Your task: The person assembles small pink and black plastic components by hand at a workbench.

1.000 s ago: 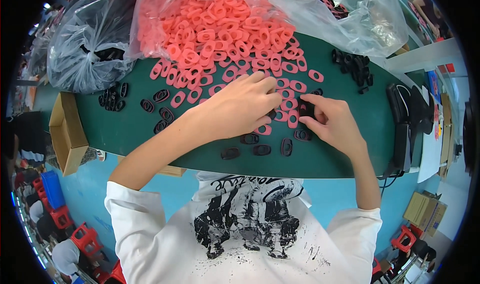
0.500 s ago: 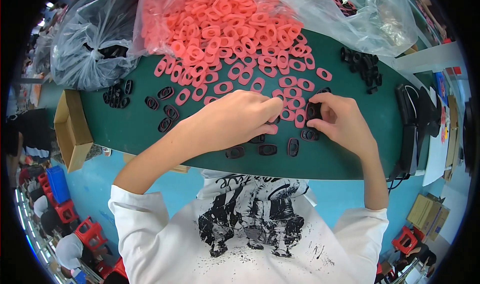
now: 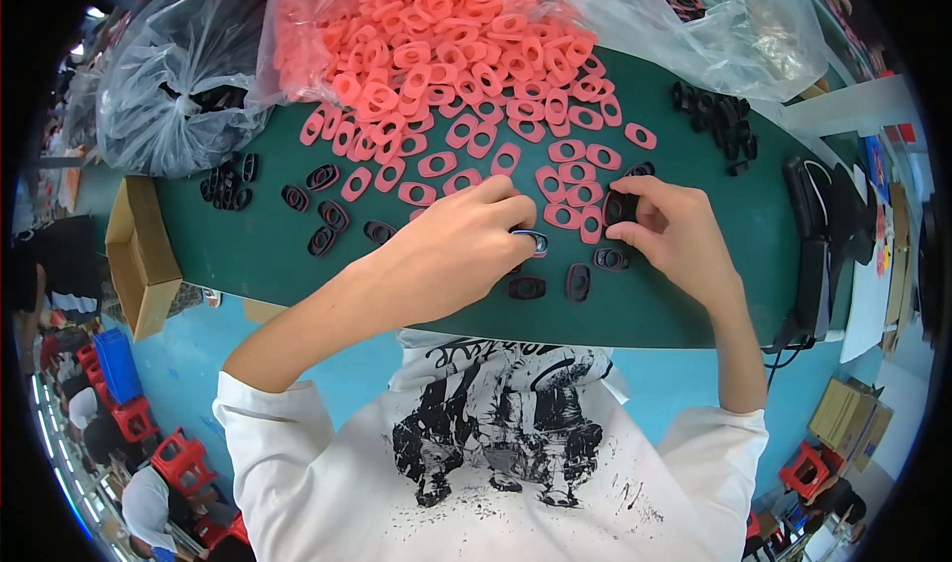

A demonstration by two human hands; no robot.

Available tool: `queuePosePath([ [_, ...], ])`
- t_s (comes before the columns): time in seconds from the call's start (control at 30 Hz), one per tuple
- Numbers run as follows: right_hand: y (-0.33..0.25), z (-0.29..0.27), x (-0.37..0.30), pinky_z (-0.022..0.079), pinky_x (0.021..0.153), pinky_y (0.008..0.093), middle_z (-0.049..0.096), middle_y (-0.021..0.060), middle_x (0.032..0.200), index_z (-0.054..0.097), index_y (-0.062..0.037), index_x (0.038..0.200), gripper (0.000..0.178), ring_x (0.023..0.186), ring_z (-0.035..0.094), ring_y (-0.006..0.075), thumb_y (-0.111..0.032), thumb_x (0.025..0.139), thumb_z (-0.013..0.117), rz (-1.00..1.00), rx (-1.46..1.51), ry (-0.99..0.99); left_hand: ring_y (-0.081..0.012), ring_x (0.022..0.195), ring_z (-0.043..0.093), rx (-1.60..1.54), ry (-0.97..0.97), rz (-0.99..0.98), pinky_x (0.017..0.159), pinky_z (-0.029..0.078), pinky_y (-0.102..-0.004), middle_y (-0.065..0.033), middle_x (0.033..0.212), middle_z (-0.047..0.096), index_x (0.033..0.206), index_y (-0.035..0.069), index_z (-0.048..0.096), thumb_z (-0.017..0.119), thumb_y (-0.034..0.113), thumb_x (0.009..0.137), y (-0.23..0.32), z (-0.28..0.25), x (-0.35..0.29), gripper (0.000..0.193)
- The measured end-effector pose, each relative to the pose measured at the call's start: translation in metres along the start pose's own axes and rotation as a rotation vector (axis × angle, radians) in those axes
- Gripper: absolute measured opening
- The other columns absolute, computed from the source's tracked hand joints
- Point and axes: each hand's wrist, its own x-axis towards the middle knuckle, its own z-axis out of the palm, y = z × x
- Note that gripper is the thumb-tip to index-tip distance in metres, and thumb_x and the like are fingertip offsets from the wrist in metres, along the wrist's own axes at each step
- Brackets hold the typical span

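My left hand (image 3: 474, 237) is closed over the middle of the table. At its fingertips is a small oval piece (image 3: 536, 242), dark with a shiny top and a pink edge; the fingers partly hide it. My right hand (image 3: 676, 227) pinches a black oval part (image 3: 620, 208) between thumb and fingers, just right of several loose pink rings (image 3: 577, 172). Black oval pieces with pink edges lie near the hands, one below the right fingertips (image 3: 611, 259) and another closer to me (image 3: 578, 281).
A large heap of pink rings (image 3: 436, 52) spills from a clear plastic bag at the back. Black parts (image 3: 729, 126) lie at the right, more pieces (image 3: 228, 185) at the left. A cardboard box (image 3: 147, 250) sits on the left edge; a black device (image 3: 811, 235) stands at the right.
My left hand has shifted left and slightly towards me, and the shiny-topped piece now shows at its fingertips. The right hand stays nearly in place, still pinching the black part.
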Motion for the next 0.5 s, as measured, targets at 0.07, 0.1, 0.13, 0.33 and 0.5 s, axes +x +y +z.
queuePosePath([
  [0.07,0.002,0.004,-0.003,0.042,0.053,0.0304,0.055,0.0079,0.062,0.066,-0.0005,0.11,0.042,0.053,0.05,0.0176,-0.007,0.072,0.083,-0.016,0.011,0.022,-0.024,0.094,0.054,0.017,-0.011,-0.008,0.078,0.052,-0.0344,-0.0062,0.093,0.059,0.084,0.0,0.072,0.069,0.002,0.076,0.0,-0.001,0.002,0.008],
  [0.1,0.002,0.006,-0.005,0.042,0.053,0.0299,0.055,0.0077,0.063,0.066,-0.0007,0.11,0.042,0.054,0.05,0.0168,-0.008,0.073,0.083,-0.063,-0.008,0.042,-0.0239,0.094,0.054,0.017,-0.047,0.003,0.078,0.052,-0.0344,-0.006,0.094,0.059,0.085,0.0,0.072,0.069,0.001,0.075,-0.001,-0.003,0.003,0.011],
  [0.13,0.002,0.006,-0.007,0.042,0.054,0.0293,0.055,0.0076,0.064,0.066,-0.0009,0.11,0.042,0.055,0.049,0.016,-0.008,0.073,0.083,-0.109,-0.029,0.063,-0.0239,0.094,0.054,0.017,-0.083,0.015,0.077,0.052,-0.0343,-0.0058,0.094,0.059,0.086,0.0,0.073,0.068,0.0,0.074,-0.001,-0.004,0.003,0.013],
  [0.33,0.001,-0.003,0.008,0.045,0.055,0.0322,0.058,0.0084,0.065,0.067,-0.0025,0.112,0.042,0.055,0.053,0.0196,-0.012,0.074,0.083,-0.039,-0.016,-0.034,-0.0282,0.096,0.057,0.035,-0.213,-0.043,0.077,0.052,-0.0374,-0.0131,0.095,0.059,0.077,-0.002,0.068,0.068,0.0,0.07,0.004,-0.011,0.016,0.007],
  [0.5,0.001,0.001,-0.002,0.047,0.053,0.0344,0.06,0.0096,0.065,0.068,-0.0044,0.111,0.042,0.055,0.058,0.0222,-0.017,0.074,0.083,-0.185,-0.109,0.109,-0.0321,0.097,0.058,0.185,-0.245,0.01,0.08,0.053,-0.0372,-0.0189,0.099,0.058,0.08,-0.004,0.066,0.069,0.0,0.065,0.019,-0.004,0.03,0.016],
])
